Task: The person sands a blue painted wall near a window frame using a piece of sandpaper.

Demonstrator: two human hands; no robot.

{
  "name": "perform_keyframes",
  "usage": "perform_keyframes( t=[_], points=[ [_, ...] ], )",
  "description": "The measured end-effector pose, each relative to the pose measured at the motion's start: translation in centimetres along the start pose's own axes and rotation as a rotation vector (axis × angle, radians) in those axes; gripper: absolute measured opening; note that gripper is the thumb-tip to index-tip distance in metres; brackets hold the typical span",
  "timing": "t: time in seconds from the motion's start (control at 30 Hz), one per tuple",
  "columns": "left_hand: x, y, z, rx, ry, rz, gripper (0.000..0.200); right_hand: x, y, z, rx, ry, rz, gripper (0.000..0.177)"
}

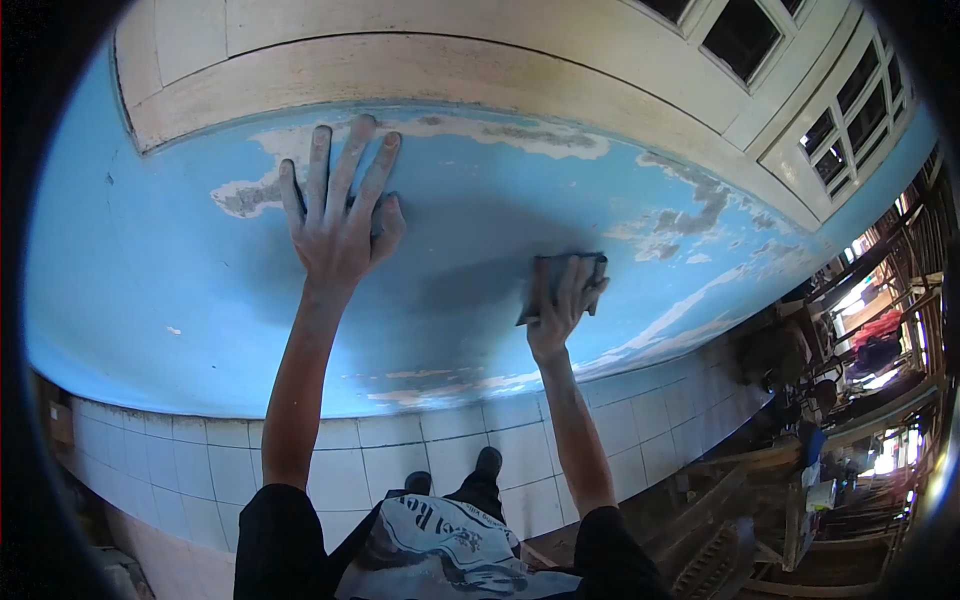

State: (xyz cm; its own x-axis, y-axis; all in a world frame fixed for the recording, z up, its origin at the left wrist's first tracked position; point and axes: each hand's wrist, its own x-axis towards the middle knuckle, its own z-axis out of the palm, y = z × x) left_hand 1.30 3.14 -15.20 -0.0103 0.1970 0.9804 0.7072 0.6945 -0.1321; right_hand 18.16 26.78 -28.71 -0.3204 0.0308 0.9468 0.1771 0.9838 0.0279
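Observation:
My left hand (pixel 340 215) lies against the blue wall (pixel 460 220) with its fingers spread, dusty and holding nothing. Lower and to the right, my right hand (pixel 562 305) presses a dark sheet of sandpaper (pixel 592 268) flat to the wall, its fingers over the sheet. Around both hands the paint is worn: a whitish, grey-centred patch (pixel 250 196) shows beside my left hand, and a larger peeled patch (pixel 690 212) lies right of the sandpaper. What is under the sheet is hidden.
A cream wooden window frame (pixel 420 75) with small dark panes (pixel 740 42) borders the wall above. White floor tiles (pixel 400 432) run along its foot, where my shoes (pixel 488 460) stand. At the right are wooden beams (pixel 880 410) and cluttered items.

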Motion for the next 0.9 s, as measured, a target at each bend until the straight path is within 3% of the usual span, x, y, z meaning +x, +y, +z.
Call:
perform_keyframes(
  t=[0.1, 0.13, 0.23, 0.27, 0.3, 0.37, 0.4, 0.43, 0.5, 0.53, 0.57, 0.63, 0.67, 0.7, 0.77, 0.8, 0.83, 0.9],
  points=[
    [0.1, -0.1, -0.1, -0.003, -0.011, -0.004, 0.052, 0.3, 1.6, -0.5, -0.104, -0.025, -0.155, 0.032],
    [0.1, -0.1, -0.1, 0.000, -0.005, -0.005, 0.052, 0.3, 1.6, -0.9, -0.073, -0.021, 0.002, 0.035],
    [0.2, 0.0, 0.1, 0.006, 0.010, -0.006, 0.052, -0.6, -0.6, -0.1, 0.017, -0.020, 0.043, 0.037],
    [0.1, 0.0, 0.1, 0.014, 0.014, -0.003, 0.052, -1.0, -0.3, 0.1, -0.087, -0.106, -0.096, 0.038],
    [0.0, 0.1, 0.1, 0.010, 0.012, 0.000, 0.052, -1.3, 0.4, -0.2, -0.091, -0.107, -0.092, 0.038],
    [0.0, -0.2, 0.2, 0.029, 0.015, 0.007, 0.052, -0.7, 1.6, -0.9, -0.100, -0.096, 0.093, 0.034],
    [0.2, -0.2, 0.3, 0.033, 0.022, 0.007, 0.052, 0.3, 0.8, 0.0, -0.127, 0.117, 0.112, 0.033],
    [0.2, -0.2, 0.3, 0.032, 0.030, 0.002, 0.052, 0.1, 0.1, 0.1, -0.128, 0.118, 0.111, 0.033],
    [0.1, 0.1, 0.3, 0.020, 0.031, 0.004, 0.052, -1.3, -0.8, -0.3, -0.015, -0.070, -0.015, 0.032],
    [0.1, 0.1, 0.2, 0.011, 0.028, 0.003, 0.052, -2.2, 0.9, 0.1, -0.358, -0.238, -0.286, 0.033],
    [0.1, -0.1, 0.1, 0.004, 0.027, 0.002, 0.052, -1.6, 0.6, -0.3, -0.356, -0.238, -0.281, 0.033],
    [0.2, -0.1, 0.2, 0.020, 0.026, 0.002, 0.052, 1.0, 0.0, -0.9, -0.053, 0.090, 0.141, 0.031],
    [0.1, 0.0, 0.2, 0.027, 0.016, -0.004, 0.052, 0.8, -0.9, -1.0, -0.094, 0.061, 0.186, 0.030],
    [0.1, 0.1, 0.2, 0.024, 0.016, -0.005, 0.052, 0.3, -0.8, -0.9, -0.097, 0.060, 0.186, 0.030],
    [0.1, 0.0, 0.2, 0.008, 0.029, -0.006, 0.053, -0.9, -0.7, -0.4, -0.323, -0.175, -0.172, 0.030],
    [0.0, 0.1, 0.1, 0.008, 0.027, -0.003, 0.053, -0.6, 0.0, -0.2, -0.111, -0.088, -0.114, 0.030],
    [-0.1, 0.1, 0.1, 0.014, 0.018, -0.003, 0.052, -0.8, -0.2, -0.1, -0.110, -0.084, -0.114, 0.030],
    [0.1, 0.0, 0.2, 0.025, 0.019, -0.011, 0.052, 1.0, -1.7, -0.6, -0.070, 0.122, 0.167, 0.028]
  ],
)
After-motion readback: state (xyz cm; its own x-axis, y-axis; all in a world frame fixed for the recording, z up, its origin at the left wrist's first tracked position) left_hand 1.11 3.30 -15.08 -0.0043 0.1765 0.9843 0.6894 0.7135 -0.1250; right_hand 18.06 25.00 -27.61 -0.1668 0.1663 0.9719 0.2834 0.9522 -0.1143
